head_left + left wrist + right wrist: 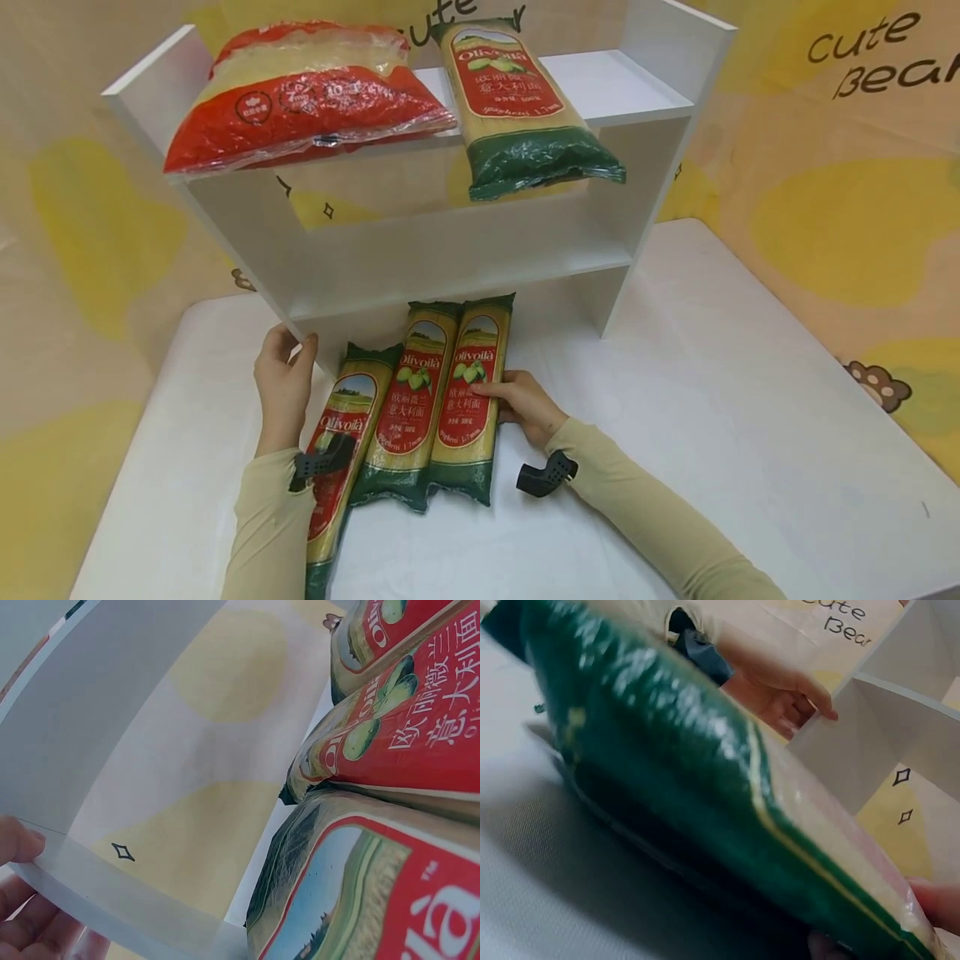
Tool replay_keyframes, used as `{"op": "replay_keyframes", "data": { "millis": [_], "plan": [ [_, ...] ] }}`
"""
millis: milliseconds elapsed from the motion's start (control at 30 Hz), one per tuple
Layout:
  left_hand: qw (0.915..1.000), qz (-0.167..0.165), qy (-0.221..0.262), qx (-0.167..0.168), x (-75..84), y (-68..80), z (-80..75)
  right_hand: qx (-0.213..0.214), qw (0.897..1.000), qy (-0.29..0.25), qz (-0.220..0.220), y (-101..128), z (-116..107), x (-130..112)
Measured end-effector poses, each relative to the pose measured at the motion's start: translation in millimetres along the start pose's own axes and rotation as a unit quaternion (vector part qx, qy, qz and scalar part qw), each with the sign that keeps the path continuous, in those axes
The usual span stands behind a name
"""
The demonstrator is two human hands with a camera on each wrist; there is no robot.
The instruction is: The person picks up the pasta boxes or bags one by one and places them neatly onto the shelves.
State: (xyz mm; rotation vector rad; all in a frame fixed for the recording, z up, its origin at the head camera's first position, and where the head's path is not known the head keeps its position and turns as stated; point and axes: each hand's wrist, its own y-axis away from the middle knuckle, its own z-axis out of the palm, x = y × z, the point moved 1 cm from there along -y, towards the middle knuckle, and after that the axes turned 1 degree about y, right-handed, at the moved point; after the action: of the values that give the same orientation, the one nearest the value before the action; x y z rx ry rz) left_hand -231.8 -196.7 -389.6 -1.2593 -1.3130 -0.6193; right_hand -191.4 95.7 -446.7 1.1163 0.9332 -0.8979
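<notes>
At the lower left of the white shelf unit (pixel 450 246), my left hand (pixel 282 390) grips the edge of its side panel. In the left wrist view the thumb lies on one side of that panel (pixel 142 926) and the fingers on the other. My right hand (pixel 531 408) holds the rightmost green-ended spaghetti pack (pixel 468 400) by its right side, thumb over the front. The right wrist view shows this pack (pixel 675 765) tilted. Beside it lie a middle spaghetti pack (pixel 405 408) and a left spaghetti pack (pixel 360 387), partly hidden by the left wrist camera.
On the top shelf sit a red and clear bag (pixel 315 100) and another spaghetti pack (pixel 517 100), both jutting past the front edge. A white cloth (pixel 675 400) covers the table. Patterned fabric (pixel 840 225) hangs behind and at the sides.
</notes>
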Motion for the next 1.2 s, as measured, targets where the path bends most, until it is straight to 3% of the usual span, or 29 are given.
{"op": "replay_keyframes", "data": {
  "millis": [367,833,1200],
  "plan": [
    [1.0000,0.003,-0.002,0.003,2.8,0.1,0.8,0.024,0.996,0.076,-0.039,0,6,8],
    [0.9999,0.004,0.009,0.008,1.8,1.0,-0.2,0.028,0.999,0.012,-0.022,1,4,7],
    [0.9999,0.012,0.001,-0.010,1.0,1.0,-1.6,0.003,0.999,-0.019,0.044,15,-6,5]
  ]
}}
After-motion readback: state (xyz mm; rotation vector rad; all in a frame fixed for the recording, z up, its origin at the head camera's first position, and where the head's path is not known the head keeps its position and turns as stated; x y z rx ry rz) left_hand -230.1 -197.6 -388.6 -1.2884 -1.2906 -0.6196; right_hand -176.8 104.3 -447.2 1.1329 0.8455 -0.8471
